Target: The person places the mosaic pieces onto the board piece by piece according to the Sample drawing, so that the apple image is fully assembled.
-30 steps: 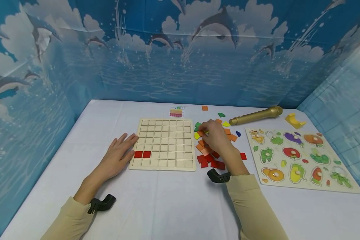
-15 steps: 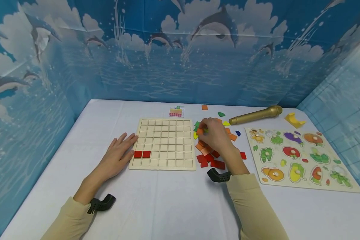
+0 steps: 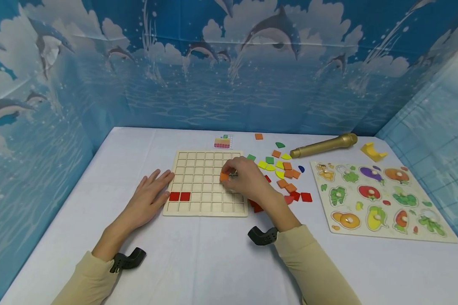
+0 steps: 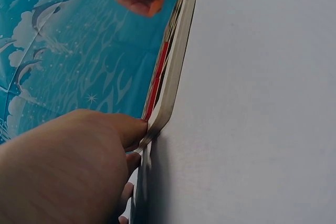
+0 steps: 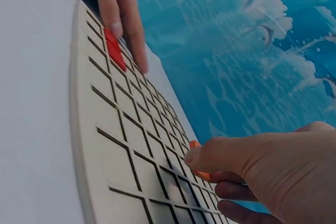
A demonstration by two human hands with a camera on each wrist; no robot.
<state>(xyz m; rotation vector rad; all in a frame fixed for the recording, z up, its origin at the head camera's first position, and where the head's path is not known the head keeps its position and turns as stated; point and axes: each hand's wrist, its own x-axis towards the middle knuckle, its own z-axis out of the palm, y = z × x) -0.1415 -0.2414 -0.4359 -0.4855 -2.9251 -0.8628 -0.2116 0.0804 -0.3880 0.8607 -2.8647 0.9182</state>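
A wooden grid board (image 3: pixel 206 207) lies flat on the white table, with two red square tiles (image 3: pixel 185 196) side by side in its second row from the front. My left hand (image 3: pixel 145 202) rests with fingers extended along the board's left edge, its thumb at the corner beside the red tiles. Over the right half of the board, my right hand (image 3: pixel 248 180) pinches an orange square tile (image 3: pixel 224 176) between thumb and fingers. In the right wrist view the orange tile (image 5: pixel 199 173) shows partly behind the thumb, close above the grid.
Loose orange, yellow, green and red tiles (image 3: pixel 291 187) lie right of the board, some hidden by my right forearm. A small pattern card (image 3: pixel 223 142) sits behind the board. Farther right are a gold microphone (image 3: pixel 324 146), a yellow curved piece (image 3: pixel 374 152) and a vegetable puzzle board (image 3: pixel 353 203).
My right hand has moved left from the loose tiles to over the board, carrying an orange tile. More of the pile now shows. My left hand has stayed on the board's edge.
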